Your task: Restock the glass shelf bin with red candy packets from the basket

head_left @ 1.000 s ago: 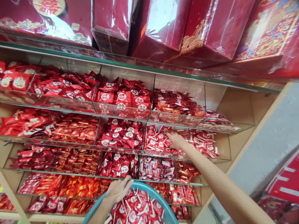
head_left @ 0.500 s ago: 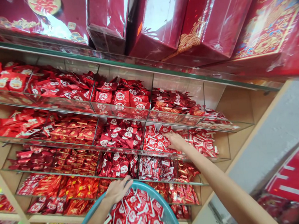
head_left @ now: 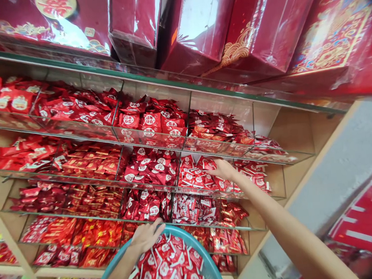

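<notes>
A teal plastic basin (head_left: 210,257) full of small red candy packets (head_left: 169,264) with white round prints is at the bottom middle. My left hand (head_left: 147,237) grips its far rim, fingers bent over the edge. Higher and to the right, my right hand (head_left: 224,170) reaches into a shelf compartment of similar red packets (head_left: 193,175). Its fingers are stretched out and apart at the packets' surface, with nothing visibly lifted. Part of the palm side is hidden.
Stepped shelves with clear dividers hold many red and orange packets (head_left: 94,197). A glass shelf edge (head_left: 156,75) runs above, carrying large dark red boxes (head_left: 194,28). On the right are a wooden side panel (head_left: 320,143), a grey wall (head_left: 343,158) and a red patterned item (head_left: 366,216).
My right hand has shifted slightly to the right within the compartment, its fingers now more spread. My left hand and the basin have stayed in place.
</notes>
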`<state>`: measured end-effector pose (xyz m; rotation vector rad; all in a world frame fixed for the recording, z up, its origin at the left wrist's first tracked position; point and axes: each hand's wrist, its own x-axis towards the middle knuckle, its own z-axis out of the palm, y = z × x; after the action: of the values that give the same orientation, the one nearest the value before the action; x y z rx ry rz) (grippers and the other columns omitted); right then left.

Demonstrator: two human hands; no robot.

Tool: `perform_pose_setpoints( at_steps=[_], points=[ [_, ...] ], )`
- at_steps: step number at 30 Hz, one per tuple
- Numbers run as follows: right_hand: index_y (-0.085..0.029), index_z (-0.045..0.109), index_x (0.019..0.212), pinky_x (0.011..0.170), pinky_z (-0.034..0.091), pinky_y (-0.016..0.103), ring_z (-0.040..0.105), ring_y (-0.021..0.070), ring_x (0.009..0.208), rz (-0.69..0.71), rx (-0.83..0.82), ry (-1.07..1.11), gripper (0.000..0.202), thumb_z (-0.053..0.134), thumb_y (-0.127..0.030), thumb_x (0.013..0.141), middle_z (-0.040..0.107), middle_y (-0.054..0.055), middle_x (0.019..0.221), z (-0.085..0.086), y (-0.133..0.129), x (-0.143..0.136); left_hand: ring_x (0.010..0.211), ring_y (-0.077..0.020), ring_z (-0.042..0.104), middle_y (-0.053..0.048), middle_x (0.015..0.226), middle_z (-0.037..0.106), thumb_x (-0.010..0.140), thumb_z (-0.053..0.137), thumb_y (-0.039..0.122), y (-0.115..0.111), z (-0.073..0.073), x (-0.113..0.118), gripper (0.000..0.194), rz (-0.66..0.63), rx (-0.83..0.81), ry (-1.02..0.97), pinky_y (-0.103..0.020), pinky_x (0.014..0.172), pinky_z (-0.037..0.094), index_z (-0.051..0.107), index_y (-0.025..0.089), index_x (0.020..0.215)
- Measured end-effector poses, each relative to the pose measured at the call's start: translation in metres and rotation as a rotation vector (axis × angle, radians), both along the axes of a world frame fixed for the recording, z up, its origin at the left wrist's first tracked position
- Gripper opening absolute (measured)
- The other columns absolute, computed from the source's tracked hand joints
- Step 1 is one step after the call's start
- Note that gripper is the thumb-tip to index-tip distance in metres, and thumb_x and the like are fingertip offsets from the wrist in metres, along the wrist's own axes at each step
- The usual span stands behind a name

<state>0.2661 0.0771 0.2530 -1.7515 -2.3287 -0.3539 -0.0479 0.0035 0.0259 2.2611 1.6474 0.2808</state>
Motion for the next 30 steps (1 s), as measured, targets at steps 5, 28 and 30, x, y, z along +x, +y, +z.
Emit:
perform_pose_setpoints(
  at_steps=[5, 28, 30],
  points=[
    [-0.014, 0.051, 0.115, 0.081, 0.043, 0.035, 0.056, 0.03, 0.104, -0.216, -0.031, 0.064, 0.06, 0.041, -0.059, 0.077, 0.061, 0.017, 0.112, 0.0, 0.007, -0.019, 0.091, -0.0269, 0.062, -0.008, 0.088, 0.068, 0.083, 0.01, 0.06, 0.001, -0.001, 0.0, 0.061, -0.004, -0.008, 0.008, -0.035, 0.077, 0.041, 0.047, 0.026, 0.118],
    [-0.015, 0.054, 0.109, 0.078, 0.046, 0.03, 0.058, 0.0247, 0.101, -0.227, -0.277, 0.026, 0.055, 0.063, -0.041, 0.061, 0.06, 0.014, 0.112, -0.024, 0.024, -0.064, 0.088, -0.0284, 0.063, -0.008, 0.085, 0.07, 0.083, 0.008, 0.06, -0.004, 0.004, 0.002, 0.062, 0.017, 0.015, 0.015, -0.037, 0.076, 0.042, 0.049, 0.028, 0.117],
    [-0.015, 0.054, 0.108, 0.079, 0.045, 0.03, 0.057, 0.0249, 0.102, -0.224, -0.266, 0.036, 0.053, 0.063, -0.038, 0.062, 0.059, 0.014, 0.113, -0.025, 0.023, -0.066, 0.088, -0.0282, 0.063, -0.008, 0.085, 0.07, 0.083, 0.008, 0.06, -0.004, 0.004, 0.002, 0.062, 0.023, 0.016, 0.014, -0.037, 0.076, 0.042, 0.049, 0.029, 0.117]
  ],
)
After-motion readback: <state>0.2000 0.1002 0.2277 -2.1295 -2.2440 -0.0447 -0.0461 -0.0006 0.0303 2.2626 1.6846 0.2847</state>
